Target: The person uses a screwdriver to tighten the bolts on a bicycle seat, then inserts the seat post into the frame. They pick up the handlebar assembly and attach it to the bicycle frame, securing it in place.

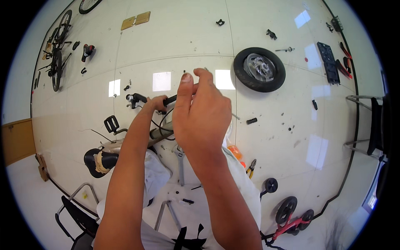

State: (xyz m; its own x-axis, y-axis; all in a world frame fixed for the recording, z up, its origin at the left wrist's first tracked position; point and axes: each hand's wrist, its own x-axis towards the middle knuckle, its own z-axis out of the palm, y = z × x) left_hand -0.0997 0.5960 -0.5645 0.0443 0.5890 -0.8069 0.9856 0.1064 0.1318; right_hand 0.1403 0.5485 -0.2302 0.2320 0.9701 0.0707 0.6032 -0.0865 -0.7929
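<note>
On one handlebar point(170, 100), one left hand point(158, 103), one right hand point(203, 114) nearby

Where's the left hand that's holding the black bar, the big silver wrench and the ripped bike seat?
Left hand point(158, 103), head view: back of the hand.
Silver wrench point(181, 167), head view: its handle.
Ripped bike seat point(99, 163), head view: torn tan patch.

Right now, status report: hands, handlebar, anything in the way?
Left hand gripping handlebar. Right hand raised, grip unclear. Right hand blocks view of handlebar's far part. Wrench nearby.
</note>
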